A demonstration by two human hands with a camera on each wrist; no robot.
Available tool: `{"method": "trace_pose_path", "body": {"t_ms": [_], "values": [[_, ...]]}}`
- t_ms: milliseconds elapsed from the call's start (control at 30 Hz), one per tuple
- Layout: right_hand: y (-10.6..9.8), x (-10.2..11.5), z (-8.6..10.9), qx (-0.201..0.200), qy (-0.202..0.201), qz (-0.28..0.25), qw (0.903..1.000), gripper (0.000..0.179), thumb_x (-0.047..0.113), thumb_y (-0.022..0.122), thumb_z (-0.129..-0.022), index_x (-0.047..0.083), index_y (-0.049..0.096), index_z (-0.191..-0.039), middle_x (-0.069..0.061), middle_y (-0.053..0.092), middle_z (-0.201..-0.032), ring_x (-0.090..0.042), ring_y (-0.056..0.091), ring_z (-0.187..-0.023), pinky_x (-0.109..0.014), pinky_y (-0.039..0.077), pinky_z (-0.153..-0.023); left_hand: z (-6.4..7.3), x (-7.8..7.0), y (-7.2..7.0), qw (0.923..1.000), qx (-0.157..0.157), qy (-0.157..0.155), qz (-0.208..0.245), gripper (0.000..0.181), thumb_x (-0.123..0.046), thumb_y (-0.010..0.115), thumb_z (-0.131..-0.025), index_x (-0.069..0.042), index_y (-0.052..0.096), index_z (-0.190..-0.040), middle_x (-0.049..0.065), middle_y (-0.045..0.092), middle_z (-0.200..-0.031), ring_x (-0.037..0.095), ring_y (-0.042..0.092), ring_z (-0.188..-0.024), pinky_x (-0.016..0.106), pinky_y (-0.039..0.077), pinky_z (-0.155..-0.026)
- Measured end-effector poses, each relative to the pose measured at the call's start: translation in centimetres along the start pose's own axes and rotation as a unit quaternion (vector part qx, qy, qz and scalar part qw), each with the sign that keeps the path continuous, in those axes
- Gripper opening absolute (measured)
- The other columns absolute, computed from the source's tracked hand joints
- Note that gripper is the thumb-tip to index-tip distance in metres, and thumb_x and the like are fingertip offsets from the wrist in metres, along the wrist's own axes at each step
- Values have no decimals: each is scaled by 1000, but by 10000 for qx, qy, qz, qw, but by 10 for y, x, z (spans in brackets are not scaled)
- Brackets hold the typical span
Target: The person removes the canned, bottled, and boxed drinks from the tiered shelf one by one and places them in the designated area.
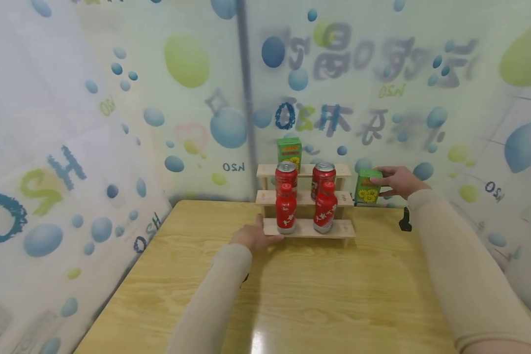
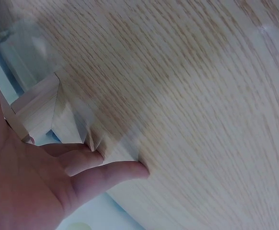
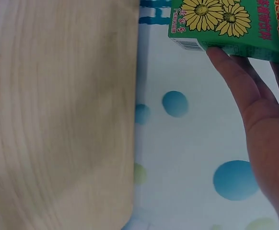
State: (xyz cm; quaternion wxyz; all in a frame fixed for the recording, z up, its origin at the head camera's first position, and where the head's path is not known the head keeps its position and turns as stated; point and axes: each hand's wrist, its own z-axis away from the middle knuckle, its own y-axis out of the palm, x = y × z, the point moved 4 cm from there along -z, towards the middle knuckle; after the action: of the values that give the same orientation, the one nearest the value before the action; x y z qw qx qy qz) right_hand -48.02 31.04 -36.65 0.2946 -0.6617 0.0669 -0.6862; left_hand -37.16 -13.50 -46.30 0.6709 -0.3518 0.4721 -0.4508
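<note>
A three-tier wooden display stand (image 1: 307,228) is near the table's back edge. My left hand (image 1: 250,237) grips the left end of its lowest tier; in the left wrist view that hand (image 2: 29,182) has its fingers against pale wood close to the tabletop. My right hand (image 1: 398,181) pinches a green drink carton (image 1: 368,186) with yellow flowers, upright, just right of the stand. In the right wrist view the fingers lie along one side of the carton (image 3: 216,19). Part of the stand is hidden behind the bottles.
Another green carton (image 1: 289,151) stands on the top tier at left. Two red cans (image 1: 286,174) are on the middle tier, and two red bottles (image 1: 286,211) on the lowest. Patterned curtain walls (image 1: 194,113) rise behind the wood-grain table (image 1: 336,290). A small black object (image 1: 405,220) shows by the right wrist.
</note>
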Motion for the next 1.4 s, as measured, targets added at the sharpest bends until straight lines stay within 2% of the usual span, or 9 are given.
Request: {"method": "trace_pose_path", "body": {"t_ms": [133, 233, 300, 367, 567, 733, 1167, 1267, 1400], "values": [[5, -20, -1, 79, 81, -187, 9998, 88, 41, 65, -107, 3, 17, -170, -31, 33, -167, -18, 67, -122, -60, 50, -116, 4, -4, 0, 10000, -49, 65, -38, 121, -95, 53, -83, -24, 14, -173, 26, 56, -157, 44, 57, -143, 55, 53, -112], [8, -30, 0, 69, 132, -205, 9997, 89, 41, 65, -107, 1, 17, -170, -32, 34, -166, -29, 65, -128, -61, 49, -116, 5, -6, -1, 9999, -56, 83, -34, 120, -94, 54, -83, -24, 15, -173, 26, 56, -156, 44, 58, -142, 55, 53, -112], [10, -34, 3, 55, 161, -228, 9996, 89, 40, 65, -107, 1, 17, -170, -33, 33, -166, -41, 58, -138, -61, 49, -116, 5, -7, -1, 9999, -64, 78, 5, 120, -93, 56, -83, -24, 16, -173, 26, 57, -155, 44, 59, -141, 55, 54, -111], [12, -37, 5, 60, 176, -194, 9996, 88, 40, 64, -107, 0, 17, -169, -34, 31, -168, -46, 50, -144, -60, 49, -117, 5, -8, -1, 10000, -58, 59, 19, 120, -93, 56, -82, -24, 17, -172, 26, 57, -155, 44, 59, -141, 55, 55, -110], [16, -42, 4, 56, 221, -338, 9992, 82, 38, 66, -107, 2, 25, -168, -32, 33, -167, -33, 58, -135, -61, 48, -118, 5, -6, -1, 10000, -26, -13, -8, 121, -94, 55, -82, -24, 16, -173, 26, 55, -157, 44, 57, -142, 55, 54, -110], [21, -47, 2, 96, 232, -477, 9985, 83, 36, 68, -106, 1, 26, -168, -32, 34, -167, -33, 60, -135, -60, 48, -118, 6, -7, -2, 10000, -29, -8, 29, 121, -93, 56, -82, -24, 15, -173, 26, 54, -158, 44, 55, -144, 56, 53, -113], [24, -51, 1, 453, 154, -622, 9969, 73, 22, 53, -113, 2, 12, -170, -33, 15, -174, -21, 54, -136, -59, 38, -124, 6, -6, -1, 9998, -110, -9, 167, 119, -92, 58, -82, -26, 17, -172, 26, 52, -159, 45, 54, -145, 58, 51, -114], [24, -52, 1, 484, 120, -711, 9962, 70, 18, 49, -115, 1, 10, -170, -33, 12, -174, -33, 47, -145, -59, 35, -125, 7, -5, -2, 9998, -124, -32, 148, 119, -93, 58, -82, -26, 18, -172, 26, 52, -160, 46, 53, -146, 58, 51, -114], [24, -51, -1, 463, 12, -677, 9966, 66, 14, 44, -115, -2, 10, -170, -33, 9, -175, -51, 25, -158, -61, 32, -126, 6, -4, -2, 9998, -140, -28, 169, 118, -92, 59, -82, -25, 18, -172, 26, 53, -159, 46, 55, -144, 58, 52, -113]]}}
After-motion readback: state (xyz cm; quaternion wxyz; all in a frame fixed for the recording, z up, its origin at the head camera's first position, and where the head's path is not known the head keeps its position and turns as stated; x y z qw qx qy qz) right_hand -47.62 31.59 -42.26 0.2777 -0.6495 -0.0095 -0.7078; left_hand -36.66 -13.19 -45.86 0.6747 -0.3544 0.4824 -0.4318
